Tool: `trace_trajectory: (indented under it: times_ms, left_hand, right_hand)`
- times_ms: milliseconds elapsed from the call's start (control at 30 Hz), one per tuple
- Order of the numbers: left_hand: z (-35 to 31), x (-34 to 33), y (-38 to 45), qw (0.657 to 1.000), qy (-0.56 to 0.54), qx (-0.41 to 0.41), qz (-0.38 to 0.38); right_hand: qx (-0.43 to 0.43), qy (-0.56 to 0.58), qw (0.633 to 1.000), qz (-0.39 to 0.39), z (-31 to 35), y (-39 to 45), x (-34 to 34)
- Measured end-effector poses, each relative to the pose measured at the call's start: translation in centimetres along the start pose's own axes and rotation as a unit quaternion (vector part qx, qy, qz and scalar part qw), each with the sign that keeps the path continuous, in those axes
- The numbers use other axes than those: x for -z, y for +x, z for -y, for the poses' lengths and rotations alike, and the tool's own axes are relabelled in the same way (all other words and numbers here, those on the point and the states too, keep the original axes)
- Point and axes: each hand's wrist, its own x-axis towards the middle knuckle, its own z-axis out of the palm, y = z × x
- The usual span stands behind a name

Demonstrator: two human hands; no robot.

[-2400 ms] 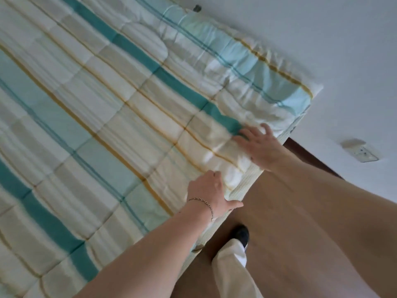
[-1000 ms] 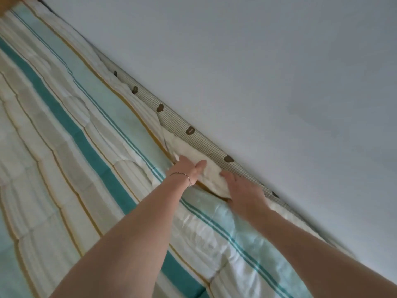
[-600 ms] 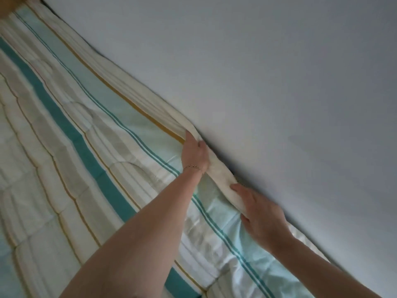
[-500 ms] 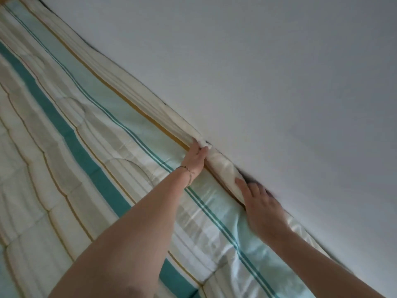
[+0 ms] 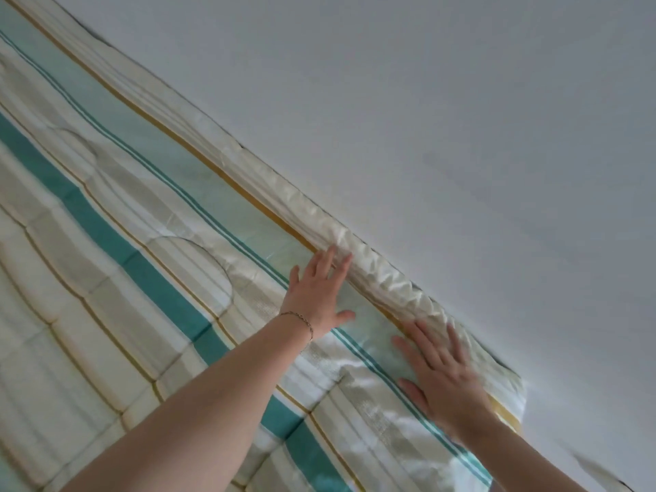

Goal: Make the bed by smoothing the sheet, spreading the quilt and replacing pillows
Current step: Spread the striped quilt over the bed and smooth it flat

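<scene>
Both hands flat, fingers spread, gripping nothing: left hand [image 5: 317, 292] at 12, right hand [image 5: 440, 374] at 4, on quilt [image 5: 149, 221]; best press w/ palms, sweep along wall [image 5: 461, 118] edge.

A padded cloth quilt [image 5: 149, 250], stitched into soft channels and printed in teal, cream, beige and mustard stripes, shows a faint satin sheen where light catches it. Its rolled cream edge [image 5: 376, 275] is crinkled and slightly glossy against a smooth, matt painted wall [image 5: 461, 118]. A fine metal chain bracelet [image 5: 301, 319] glints at the wrist of the bare left hand [image 5: 317, 296]; the right hand [image 5: 440, 374] is bare too.
</scene>
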Motion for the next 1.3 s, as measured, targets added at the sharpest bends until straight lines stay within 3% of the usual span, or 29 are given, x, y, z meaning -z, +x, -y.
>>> trace_trajectory:
  times_ms: [100, 167, 467, 667, 900, 1100, 1233, 1300]
  left_hand:
    - [0.4, -0.7, -1.4, 0.998, 0.05, -0.01, 0.029]
    - [1.1, -0.7, -2.0, 0.999, 0.038, 0.008, 0.033]
    - [2.1, 0.1, -4.0, 0.996, 0.038, -0.002, 0.086]
    - [-5.9, -1.9, -4.1, 0.99, 0.045, -0.08, 0.11]
    - [-6.7, -2.4, -4.2, 0.985, 0.071, -0.069, 0.14]
    - [-0.3, -0.3, -2.0, 0.998, 0.018, 0.037, 0.055]
    - [6.6, 2.4, 1.5, 0.989, -0.006, 0.149, -0.028]
    - [10.0, 3.7, 3.1, 0.98, -0.035, 0.194, -0.033]
  right_hand:
    - [-0.121, 0.012, 0.993, -0.003, -2.2, -4.6, -0.9]
    - [-0.156, -0.001, 0.988, -0.005, -3.3, -5.8, -1.0]
    - [-0.044, -0.05, 0.995, 0.08, 0.1, 0.0, 0.9]
    - [-0.031, -0.092, 0.989, 0.108, 0.1, -1.0, 2.5]
    - [-0.144, -0.118, 0.979, 0.089, -2.3, -5.2, 2.0]
    - [0.043, -0.055, 0.997, 0.027, 4.6, 4.7, 2.3]
    - [0.131, -0.007, 0.989, -0.062, 8.6, 18.4, 2.7]
    - [0.148, -0.013, 0.987, -0.067, 9.9, 25.0, 3.2]
